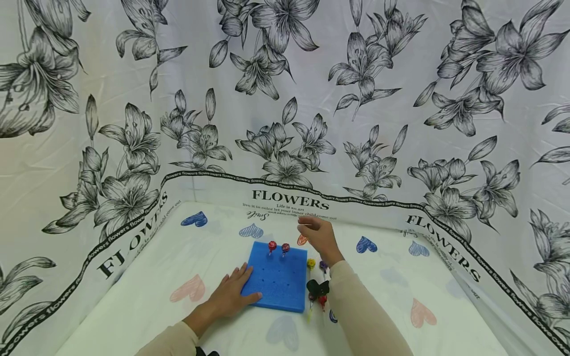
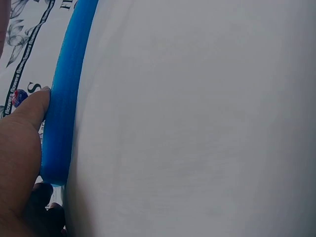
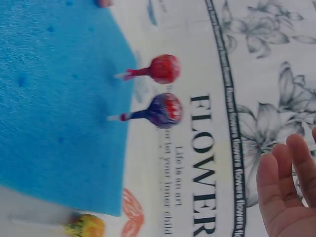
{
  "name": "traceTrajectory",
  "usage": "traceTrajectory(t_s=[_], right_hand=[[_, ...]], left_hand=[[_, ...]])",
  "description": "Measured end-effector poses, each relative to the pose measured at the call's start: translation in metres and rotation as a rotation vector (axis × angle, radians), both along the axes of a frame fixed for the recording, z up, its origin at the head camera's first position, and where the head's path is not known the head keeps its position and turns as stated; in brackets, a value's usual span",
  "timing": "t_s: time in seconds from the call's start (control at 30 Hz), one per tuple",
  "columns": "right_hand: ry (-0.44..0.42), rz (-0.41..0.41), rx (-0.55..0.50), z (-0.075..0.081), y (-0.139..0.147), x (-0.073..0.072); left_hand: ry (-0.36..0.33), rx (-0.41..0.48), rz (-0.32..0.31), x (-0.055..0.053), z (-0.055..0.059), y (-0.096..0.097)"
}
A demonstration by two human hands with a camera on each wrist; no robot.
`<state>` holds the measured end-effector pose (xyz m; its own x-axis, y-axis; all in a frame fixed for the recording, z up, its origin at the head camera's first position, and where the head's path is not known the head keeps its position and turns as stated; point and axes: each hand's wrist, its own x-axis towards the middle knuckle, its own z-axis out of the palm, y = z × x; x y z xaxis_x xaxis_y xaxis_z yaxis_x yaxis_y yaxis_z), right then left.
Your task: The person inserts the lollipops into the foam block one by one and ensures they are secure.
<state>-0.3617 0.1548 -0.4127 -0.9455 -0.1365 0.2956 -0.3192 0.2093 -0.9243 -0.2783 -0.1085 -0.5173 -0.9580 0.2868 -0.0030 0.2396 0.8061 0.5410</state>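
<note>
A blue foam board [image 1: 278, 282] dotted with small holes lies on the cloth. Two lollipops stand in its far part, a red one [image 3: 165, 69] and a purple-and-red one [image 3: 167, 110]. My left hand [image 1: 229, 291] rests at the board's left edge, fingers extended, thumb over its top; the left wrist view shows the thumb [image 2: 35, 109] touching the foam. My right hand [image 1: 319, 239] is raised beyond the board's far right corner, fingers loosely bent and holding nothing. Beside the board's right edge lie several lollipops, among them a yellow one [image 3: 85, 226], partly hidden by the right wrist camera.
A white cloth with printed hearts [image 1: 366, 244] covers the table. Behind and at both sides hangs a white curtain [image 1: 285, 148] with black flower drawings and lettering. A black wrist camera [image 1: 317, 288] sits over some of the loose lollipops in the head view.
</note>
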Motion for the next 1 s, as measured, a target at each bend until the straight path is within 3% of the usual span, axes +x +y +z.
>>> traceTrajectory(t_s=[0.27, 0.5, 0.7, 1.0], right_hand=[[0.067, -0.037, -0.062, 0.020, 0.018, 0.000], [0.060, -0.072, -0.082, 0.024, 0.037, 0.001], [-0.012, -0.116, -0.084, 0.011, 0.054, -0.003], [-0.237, -0.226, -0.003, -0.030, 0.071, -0.009]], left_hand=[[0.006, 0.003, 0.001, -0.002, -0.001, -0.001], [-0.008, 0.022, -0.006, -0.003, -0.003, -0.001], [-0.007, 0.017, -0.013, -0.002, -0.003, -0.001], [-0.016, 0.012, -0.013, -0.002, -0.001, -0.001]])
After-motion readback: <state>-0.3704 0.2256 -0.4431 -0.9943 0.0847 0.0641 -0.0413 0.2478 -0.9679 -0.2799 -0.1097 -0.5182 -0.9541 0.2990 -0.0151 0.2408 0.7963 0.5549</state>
